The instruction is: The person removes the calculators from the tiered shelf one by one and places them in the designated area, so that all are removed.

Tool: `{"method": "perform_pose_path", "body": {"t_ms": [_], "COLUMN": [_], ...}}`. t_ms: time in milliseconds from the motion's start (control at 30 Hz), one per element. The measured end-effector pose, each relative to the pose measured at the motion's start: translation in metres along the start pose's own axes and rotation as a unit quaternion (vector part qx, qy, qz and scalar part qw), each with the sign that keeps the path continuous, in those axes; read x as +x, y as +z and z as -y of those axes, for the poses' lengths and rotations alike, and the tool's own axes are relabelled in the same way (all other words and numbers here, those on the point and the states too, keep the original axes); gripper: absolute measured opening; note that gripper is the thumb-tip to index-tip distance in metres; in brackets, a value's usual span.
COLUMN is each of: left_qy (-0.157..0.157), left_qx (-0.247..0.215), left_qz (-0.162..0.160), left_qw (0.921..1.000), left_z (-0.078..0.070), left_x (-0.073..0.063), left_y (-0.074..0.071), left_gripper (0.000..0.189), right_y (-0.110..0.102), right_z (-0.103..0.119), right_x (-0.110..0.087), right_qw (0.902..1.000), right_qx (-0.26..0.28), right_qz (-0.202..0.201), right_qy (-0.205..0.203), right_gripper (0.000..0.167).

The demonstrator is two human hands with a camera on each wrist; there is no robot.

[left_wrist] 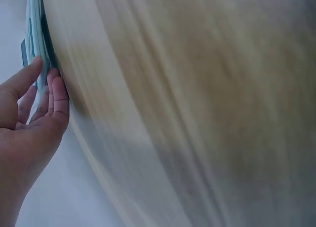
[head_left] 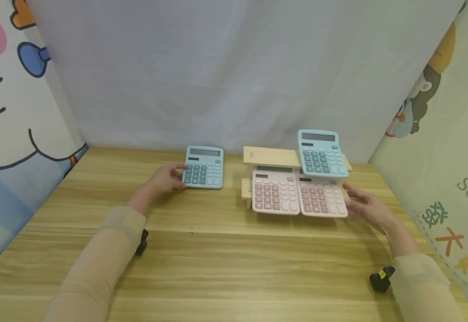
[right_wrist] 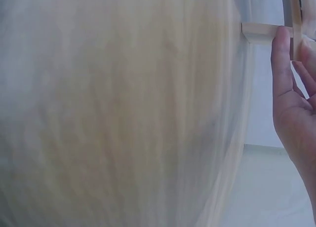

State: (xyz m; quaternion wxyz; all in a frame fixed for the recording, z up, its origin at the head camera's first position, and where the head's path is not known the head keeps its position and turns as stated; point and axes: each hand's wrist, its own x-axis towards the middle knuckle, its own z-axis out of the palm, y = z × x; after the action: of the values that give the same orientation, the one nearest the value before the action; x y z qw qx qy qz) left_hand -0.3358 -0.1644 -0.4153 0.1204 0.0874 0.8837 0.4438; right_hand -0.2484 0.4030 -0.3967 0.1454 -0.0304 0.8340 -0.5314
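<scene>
At the table's back left, a light blue calculator [head_left: 204, 167] has my left hand [head_left: 164, 180] at its left edge. In the left wrist view, the thumb and fingers of that hand [left_wrist: 37, 123] pinch the calculator's edge [left_wrist: 37, 34]. My right hand [head_left: 370, 209] is at the right end of a small two-tier wooden rack [head_left: 271, 156]. The right wrist view shows that hand [right_wrist: 296, 98] pinching the end of a rack board [right_wrist: 296, 48]. A second blue calculator [head_left: 323, 154] leans on the upper tier; two pink calculators [head_left: 276, 190] [head_left: 322, 197] stand side by side on the lower one.
The rack and calculators stand on a wood-grain table [head_left: 234, 268], near its back edge. Behind hangs a pale grey cloth [head_left: 185, 80]. Printed cartoon panels [head_left: 16, 112] [head_left: 439, 147] close off the left and right sides.
</scene>
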Motion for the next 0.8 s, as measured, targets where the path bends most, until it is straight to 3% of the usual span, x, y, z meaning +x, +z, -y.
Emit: {"method": "perform_pose_path", "body": {"t_ms": [533, 800], "left_qy": [0.002, 0.016], "left_qx": [0.077, 0.053], "left_qz": [-0.024, -0.042], "left_qw": [0.9967, 0.9976], "left_z": [-0.004, -0.011], "left_x": [-0.002, -0.009], "left_y": [0.002, 0.003], "left_gripper": [0.062, 0.061], "right_y": [-0.002, -0.001], "right_z": [-0.001, -0.001], "right_x": [0.001, -0.001], "right_qw": [1.0, 0.9998], "right_qx": [0.003, -0.016], "right_qz": [0.002, -0.011], "right_qy": [0.001, 0.004], "right_gripper": [0.072, 0.07]}}
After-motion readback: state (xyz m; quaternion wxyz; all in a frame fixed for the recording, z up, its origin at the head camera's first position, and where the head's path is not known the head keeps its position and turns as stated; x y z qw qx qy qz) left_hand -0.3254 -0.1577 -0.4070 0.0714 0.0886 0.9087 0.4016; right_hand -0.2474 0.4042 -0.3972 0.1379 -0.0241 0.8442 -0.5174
